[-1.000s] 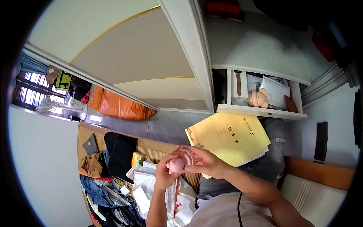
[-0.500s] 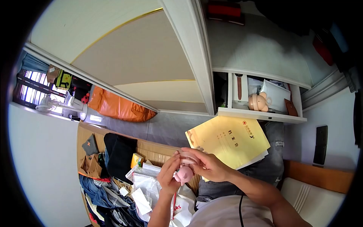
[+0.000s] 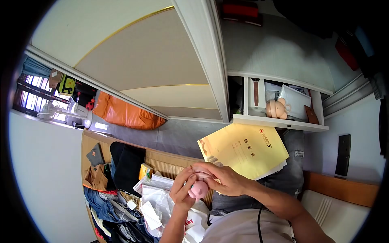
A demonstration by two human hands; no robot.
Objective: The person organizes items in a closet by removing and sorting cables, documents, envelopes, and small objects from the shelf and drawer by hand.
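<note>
Both hands are wrapped round a small pink animal-shaped object [image 3: 199,190], with a round knob like a head facing me; its exact kind I cannot tell. My left hand [image 3: 181,188] closes on its left side. From the right, my right hand [image 3: 227,179] grips its top and side, fingers curled over the far edge. A yellow document envelope [image 3: 247,152] lies on my lap just beyond the hands, with white paper showing under its edge.
An open white drawer [image 3: 279,123] holds a peach-coloured animal-shaped object [image 3: 276,109], a brown-strapped watch [image 3: 256,93] and packets. White plastic bags [image 3: 156,196] and folded clothes [image 3: 107,206] lie at left on a woven mat. An orange bag [image 3: 125,113] sits on the floor.
My hands have closed further round the pink object and shifted slightly, with the left fingers now covering more of it. The drawer and envelope look unchanged.
</note>
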